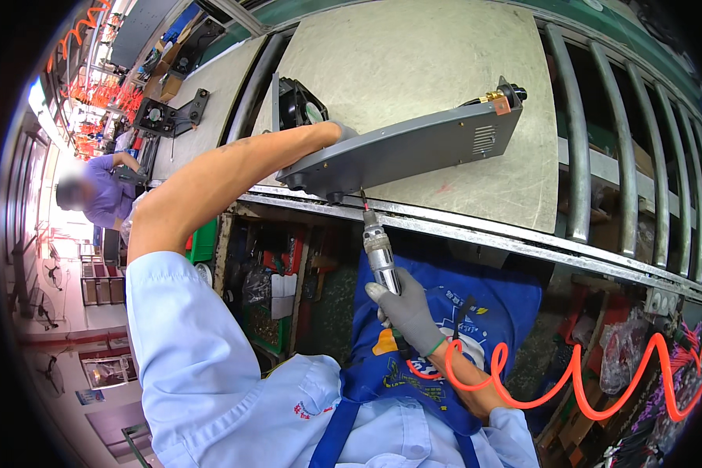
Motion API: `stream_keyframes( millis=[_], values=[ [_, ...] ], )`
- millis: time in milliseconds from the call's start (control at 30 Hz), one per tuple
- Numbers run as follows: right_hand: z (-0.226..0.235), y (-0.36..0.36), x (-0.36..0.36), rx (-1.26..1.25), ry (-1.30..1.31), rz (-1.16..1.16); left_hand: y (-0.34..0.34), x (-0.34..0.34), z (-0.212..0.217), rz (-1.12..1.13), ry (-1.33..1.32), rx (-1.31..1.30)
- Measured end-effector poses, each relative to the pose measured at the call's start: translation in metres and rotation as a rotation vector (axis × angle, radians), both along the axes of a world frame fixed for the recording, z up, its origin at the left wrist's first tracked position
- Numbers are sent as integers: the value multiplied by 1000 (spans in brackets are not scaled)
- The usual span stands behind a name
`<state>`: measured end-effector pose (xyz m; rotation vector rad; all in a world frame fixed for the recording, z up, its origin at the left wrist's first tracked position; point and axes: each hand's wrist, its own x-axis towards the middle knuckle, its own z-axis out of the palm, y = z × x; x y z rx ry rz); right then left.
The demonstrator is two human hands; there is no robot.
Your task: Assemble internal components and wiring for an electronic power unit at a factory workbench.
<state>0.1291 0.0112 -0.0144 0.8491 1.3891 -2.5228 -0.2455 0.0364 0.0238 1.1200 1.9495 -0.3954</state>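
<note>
A dark grey sheet-metal housing point(413, 152) stands on the worktable's near edge, its long side facing me. Vent slots, a copper-coloured piece and brass fittings show at its right end; a black fan point(298, 105) sits by its left end. My left hand point(343, 132), in a grey glove, reaches over behind the long side, touching the housing; its fingers are hidden there. In my right hand point(413, 312), also gloved, is a silver air screwdriver point(380, 257), fingers wrapped round its body. The bit points up and meets the housing's lower edge near a black foot.
An orange coiled air hose point(577, 382) runs from the screwdriver to the right. Metal rollers point(573, 132) flank the pale worktable point(476, 54) on the right. Another fan assembly point(168, 117) lies at left, near a person in purple point(109, 187). Bins sit below the table.
</note>
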Motion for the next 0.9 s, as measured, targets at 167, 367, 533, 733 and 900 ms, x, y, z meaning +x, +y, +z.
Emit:
stream_keyframes(
  millis=[167, 367, 533, 733, 900],
  values=[
    [1, -2, 0, -33, 16, -9, -11, -8, -1, 1, 2, -21],
    [5, -4, -4, -52, -21, 0, -13, -5, -8, 10, 6, -40],
    [12, 0, -3, -8, -12, 9, -80, -34, 24, 7, 28, -45],
    [5, 27, 8, 129, 4, 51, 9, 7, 11, -72, 62, 3],
    [23, 68, 65, 445, -26, 167, 25, 60, 96, 485, -28, 595]
  ],
)
